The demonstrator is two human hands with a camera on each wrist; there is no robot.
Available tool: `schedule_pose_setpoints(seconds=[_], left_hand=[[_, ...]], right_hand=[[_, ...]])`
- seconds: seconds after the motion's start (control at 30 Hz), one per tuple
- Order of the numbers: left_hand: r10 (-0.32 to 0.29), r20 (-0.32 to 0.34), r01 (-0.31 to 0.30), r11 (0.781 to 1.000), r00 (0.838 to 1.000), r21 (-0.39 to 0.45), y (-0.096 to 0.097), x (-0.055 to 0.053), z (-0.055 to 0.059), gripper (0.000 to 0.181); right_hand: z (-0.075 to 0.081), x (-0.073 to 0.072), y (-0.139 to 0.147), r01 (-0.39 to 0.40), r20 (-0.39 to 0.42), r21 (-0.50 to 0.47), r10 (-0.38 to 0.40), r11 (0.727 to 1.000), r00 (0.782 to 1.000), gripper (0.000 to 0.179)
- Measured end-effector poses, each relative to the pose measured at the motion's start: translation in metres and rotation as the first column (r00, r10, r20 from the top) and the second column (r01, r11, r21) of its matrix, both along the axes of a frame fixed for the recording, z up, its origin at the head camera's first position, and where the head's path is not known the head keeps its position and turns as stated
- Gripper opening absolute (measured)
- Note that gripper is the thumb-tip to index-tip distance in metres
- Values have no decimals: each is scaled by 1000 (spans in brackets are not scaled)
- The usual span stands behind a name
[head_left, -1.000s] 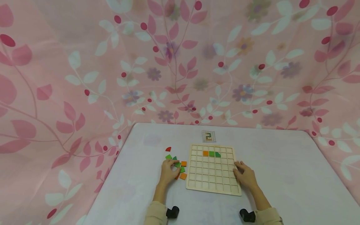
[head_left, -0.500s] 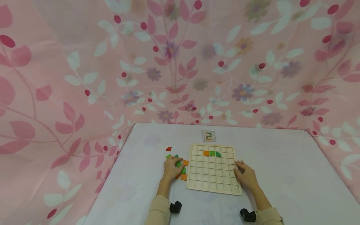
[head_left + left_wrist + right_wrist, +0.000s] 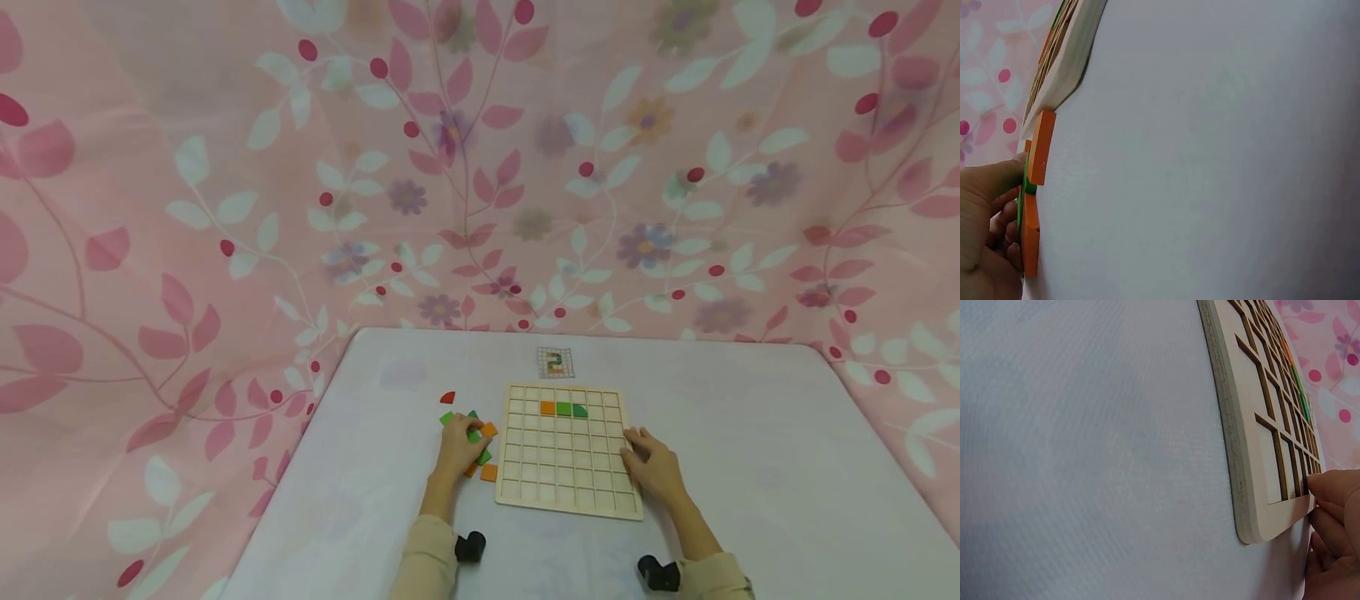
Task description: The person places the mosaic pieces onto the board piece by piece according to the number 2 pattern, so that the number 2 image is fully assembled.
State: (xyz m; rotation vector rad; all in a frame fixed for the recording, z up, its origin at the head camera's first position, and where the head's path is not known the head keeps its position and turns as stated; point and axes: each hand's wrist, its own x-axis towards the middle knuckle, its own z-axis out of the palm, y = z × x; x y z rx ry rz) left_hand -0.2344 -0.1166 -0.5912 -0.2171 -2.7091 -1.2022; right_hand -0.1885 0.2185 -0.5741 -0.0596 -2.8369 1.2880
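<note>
My left hand is at the left of the board among small coloured tiles. Its thumb and forefinger pinch a tilted orange square tile. Green tiles lie under and around the fingers, partly hidden by them. Another orange tile lies nearer the front. In the left wrist view, orange tiles stand close by the thumb. The right hand grips the right edge of the wooden grid board, its thumb on the rim. An orange, a green and a dark green rounded tile sit in one row.
Behind the board lies a small gridded pattern card. A red quarter-round tile is on the white tabletop, left of the board. Floral cloth hangs behind the table.
My left hand has moved slightly right and closed on the orange square tile, which has turned and shifted. The right hand stays at the board's edge.
</note>
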Motion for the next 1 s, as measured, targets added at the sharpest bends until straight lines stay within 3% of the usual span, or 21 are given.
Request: schedule_pose_setpoints(seconds=[0.17, 0.37, 0.63, 0.8, 1.0], left_hand=[[-5, 26, 4, 998, 1000, 61, -2, -2, 1, 21], [41, -11, -39, 986, 999, 160, -4, -2, -2, 22], [54, -68, -42, 986, 996, 164, -6, -4, -4, 22], [23, -130, -1, 987, 991, 161, -5, -5, -1, 21], [15, -98, 1, 986, 995, 167, 2, -6, 2, 22]], right_hand=[[1, 0, 1, -2, -5, 2, 2, 1000, 1000, 43], [3, 1, 1, 1, 1, 4, -1, 1000, 1000, 42], [2, 1, 1, -7, 12, -3, 8, 1000, 1000, 43], [2, 1, 2, -5, 24, 0, 5, 1000, 1000, 43], [4, 1, 1, -4, 26, -4, 4, 1000, 1000, 43]])
